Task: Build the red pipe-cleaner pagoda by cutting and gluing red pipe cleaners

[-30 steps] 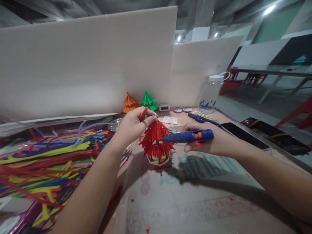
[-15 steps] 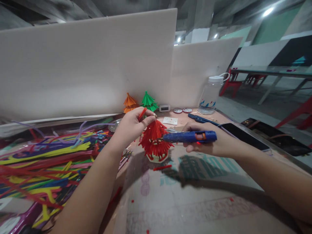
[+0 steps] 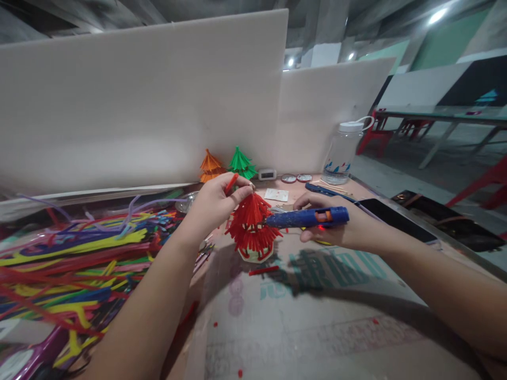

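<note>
A small red tree (image 3: 252, 228) made of short pipe-cleaner pieces stands on a pale base at the middle of the table. My left hand (image 3: 216, 203) pinches its top, fingers closed, with a short red piece (image 3: 231, 184) sticking up between them. My right hand (image 3: 340, 226) grips a blue glue gun (image 3: 307, 217) held level, its nozzle touching the tree's right side; a red light glows under the gun. A loose red piece (image 3: 263, 271) lies on the table in front of the tree.
A heap of coloured pipe cleaners (image 3: 75, 264) fills the left. An orange tree (image 3: 210, 166) and a green tree (image 3: 242, 163) stand by the white partition (image 3: 138, 100). A clear bottle (image 3: 344, 150), scissors (image 3: 327, 192) and a dark phone (image 3: 390, 216) lie at right.
The glue gun has tilted and risen slightly, its nozzle staying at the tree. My left hand has held the tree's top throughout.
</note>
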Demonstrator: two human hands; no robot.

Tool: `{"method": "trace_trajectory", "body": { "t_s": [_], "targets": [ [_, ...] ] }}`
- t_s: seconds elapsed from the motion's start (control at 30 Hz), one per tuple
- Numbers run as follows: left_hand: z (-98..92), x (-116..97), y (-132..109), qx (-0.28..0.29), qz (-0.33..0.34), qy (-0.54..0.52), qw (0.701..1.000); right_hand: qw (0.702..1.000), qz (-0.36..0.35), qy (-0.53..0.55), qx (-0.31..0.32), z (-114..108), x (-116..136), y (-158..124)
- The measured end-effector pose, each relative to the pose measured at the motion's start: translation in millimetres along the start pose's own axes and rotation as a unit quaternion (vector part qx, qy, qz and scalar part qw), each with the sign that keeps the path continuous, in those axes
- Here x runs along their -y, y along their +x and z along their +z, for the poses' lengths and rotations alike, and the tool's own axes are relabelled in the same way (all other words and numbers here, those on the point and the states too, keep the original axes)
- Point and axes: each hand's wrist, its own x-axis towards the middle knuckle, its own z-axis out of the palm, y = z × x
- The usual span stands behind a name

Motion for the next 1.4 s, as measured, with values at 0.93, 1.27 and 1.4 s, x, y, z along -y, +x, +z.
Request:
{"method": "trace_trajectory", "body": {
  "t_s": [0.93,1.27,1.4],
  "targets": [
    [0.5,-4.7,-1.8,0.011,0.026,-0.006,1.000,0.999,0.038,0.010,-0.016,3.7,-8.8,-2.1],
    [0.0,-4.4,-2.0,0.012,0.039,0.021,0.999,0.999,0.026,-0.004,-0.045,0.5,2.4,1.6],
    [-0.1,-6.3,-2.9,0.015,0.042,0.021,0.999,0.998,0.015,-0.008,-0.056,0.2,3.4,1.3]
  ]
}}
